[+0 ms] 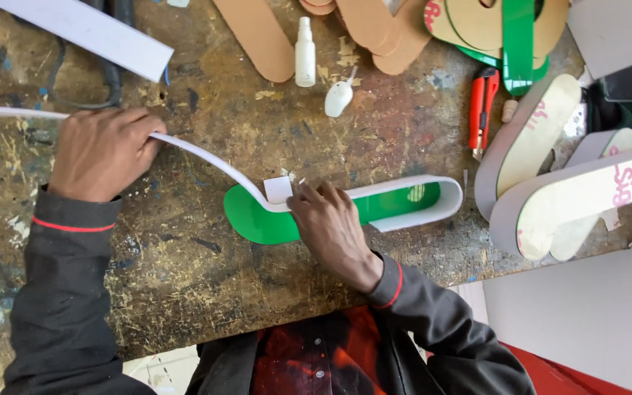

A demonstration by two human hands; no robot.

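On the bench, right hand (330, 223) pins white strip (206, 157) against green sole (257, 219); left hand (100, 150) grips the tail, probably taut. Press flush along the edge.

The left hand (102, 152) grips a white strip (206, 157) while the right hand (330, 223) presses it against a green sole (257, 219).

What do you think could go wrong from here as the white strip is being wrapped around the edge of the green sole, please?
The left hand holds the white strip up in a long free curve; if it sags or twists, it may meet the green sole edge crooked. The right hand presses only at one spot, so the wrapped end might lift. The red utility knife lies close by and could be knocked.
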